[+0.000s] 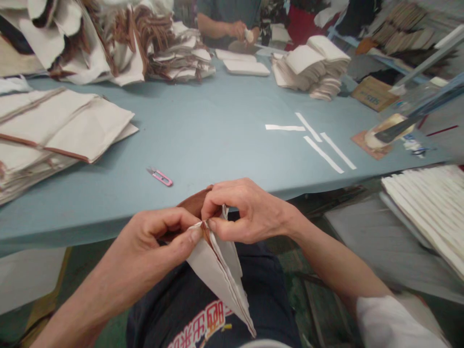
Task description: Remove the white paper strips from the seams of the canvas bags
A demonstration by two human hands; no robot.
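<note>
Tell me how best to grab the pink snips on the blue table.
Likely by the pink handle, pinched across its width, coming from the near right: the snips lie flat, handle end toward there, bare blades pointing left and away.

L grip, R grip both pinching, close tog.; forearms angled inwd.

Looks out from the wearer's head, facing forward and steeply down: close over the dark lap, with left grip and right grip near, below centre; reaches across the blue tabletop to another person at the far side.
</note>
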